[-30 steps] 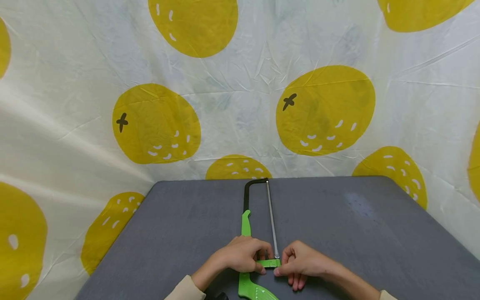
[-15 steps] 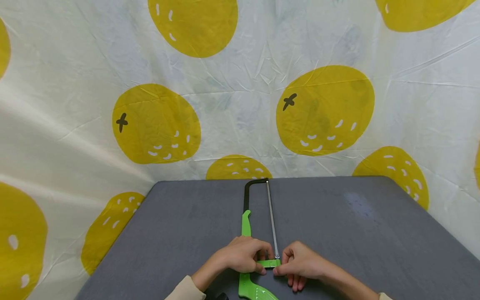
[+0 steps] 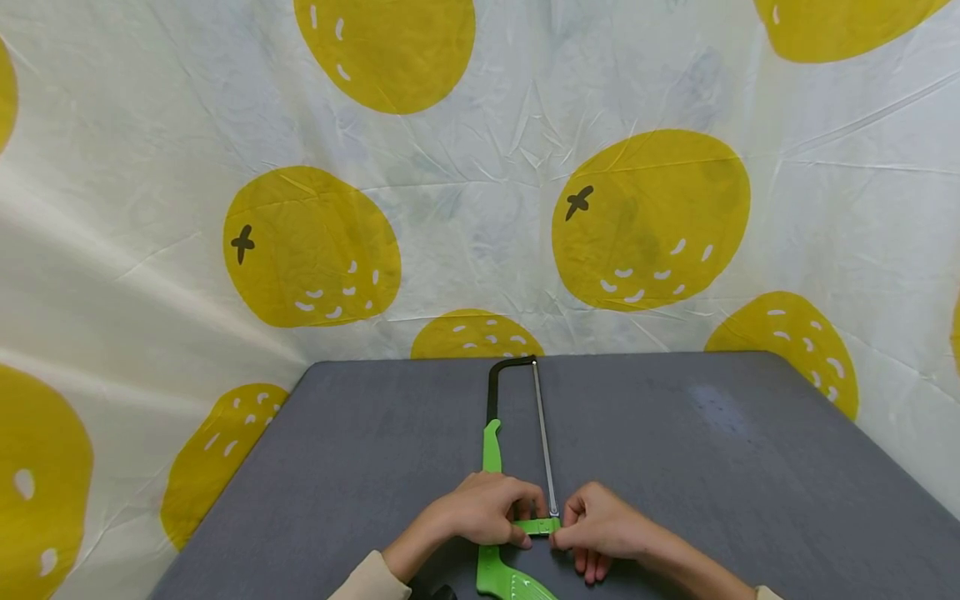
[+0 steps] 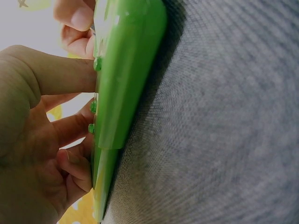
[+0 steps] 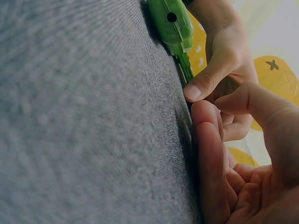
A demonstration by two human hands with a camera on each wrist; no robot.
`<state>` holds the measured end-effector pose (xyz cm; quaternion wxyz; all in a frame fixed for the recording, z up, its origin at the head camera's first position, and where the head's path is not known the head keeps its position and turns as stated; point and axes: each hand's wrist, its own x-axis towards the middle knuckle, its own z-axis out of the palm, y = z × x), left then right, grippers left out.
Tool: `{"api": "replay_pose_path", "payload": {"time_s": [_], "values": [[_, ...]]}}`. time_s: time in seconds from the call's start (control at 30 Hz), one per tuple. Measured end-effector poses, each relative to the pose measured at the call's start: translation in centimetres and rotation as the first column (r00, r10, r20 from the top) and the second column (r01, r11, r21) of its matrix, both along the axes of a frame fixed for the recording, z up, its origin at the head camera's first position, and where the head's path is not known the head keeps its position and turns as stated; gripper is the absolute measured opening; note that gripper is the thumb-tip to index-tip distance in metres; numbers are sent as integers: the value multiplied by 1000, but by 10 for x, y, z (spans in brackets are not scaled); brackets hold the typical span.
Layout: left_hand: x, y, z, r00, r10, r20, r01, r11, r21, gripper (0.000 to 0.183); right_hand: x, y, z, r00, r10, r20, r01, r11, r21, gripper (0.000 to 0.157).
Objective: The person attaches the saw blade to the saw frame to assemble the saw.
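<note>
A hacksaw [image 3: 491,450] with a green handle and black frame lies flat on the grey table, its thin blade [image 3: 543,442] to the right. My left hand [image 3: 487,510] reaches across the handle and holds the short green crosspiece [image 3: 538,527] between thumb and fingers. At that crosspiece's right end, beside the blade's near end, my right hand [image 3: 607,527] pinches with thumb and curled forefinger; the small part between them is hidden. In the right wrist view the fingertips of both hands come close together. The left wrist view shows the green handle [image 4: 126,70] near the cloth surface.
The table [image 3: 675,467] has a grey fabric top with a pale patch at the right. Behind it hangs a white curtain [image 3: 480,233] printed with yellow fruit. A small black object [image 3: 444,593] pokes in at the bottom edge, its kind unclear.
The right thumb has shifted very slightly at the crosspiece's end. The left hand and the hacksaw stay where they were.
</note>
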<state>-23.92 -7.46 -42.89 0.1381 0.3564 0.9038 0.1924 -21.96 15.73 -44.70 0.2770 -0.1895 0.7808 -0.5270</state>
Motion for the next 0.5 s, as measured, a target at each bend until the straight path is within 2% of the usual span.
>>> {"api": "replay_pose_path", "payload": {"time_s": [0.23, 0.5], "values": [[0, -1, 0, 1000, -1, -4, 1, 1000, -1, 27, -2, 1, 0, 1000, 26, 9, -26, 1000, 5, 19], [0, -1, -1, 1000, -2, 8, 2, 1000, 6, 27, -5, 7, -1, 994, 87, 63, -84, 995, -52, 30]]}}
